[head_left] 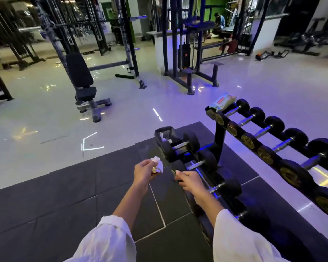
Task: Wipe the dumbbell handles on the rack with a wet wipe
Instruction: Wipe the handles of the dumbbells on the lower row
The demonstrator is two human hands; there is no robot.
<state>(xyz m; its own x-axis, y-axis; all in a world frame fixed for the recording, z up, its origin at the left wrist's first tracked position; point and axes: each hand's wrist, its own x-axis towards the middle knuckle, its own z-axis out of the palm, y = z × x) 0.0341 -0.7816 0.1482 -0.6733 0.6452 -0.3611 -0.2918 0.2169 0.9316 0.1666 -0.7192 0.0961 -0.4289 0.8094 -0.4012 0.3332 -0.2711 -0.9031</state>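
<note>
My left hand [146, 170] pinches the crumpled wet wipe [158, 163] while my nearer right hand [187, 181] curls, perhaps gripping the rack [208, 178], below the dumbbell handle [196, 165] at one o'clock, which points toward two.

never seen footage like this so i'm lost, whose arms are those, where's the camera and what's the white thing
There is no machine here. The one picture comes from a camera worn on a person's head, looking forward and down, so the two arms in white sleeves are the wearer's own. The left hand pinches a crumpled white wet wipe. The right hand reaches to the lower row of dumbbells on the rack; whether it grips one I cannot tell. More dumbbells lie on the upper row, and a pack of wipes lies at its far end. A black floor mat lies below the hands.
</note>
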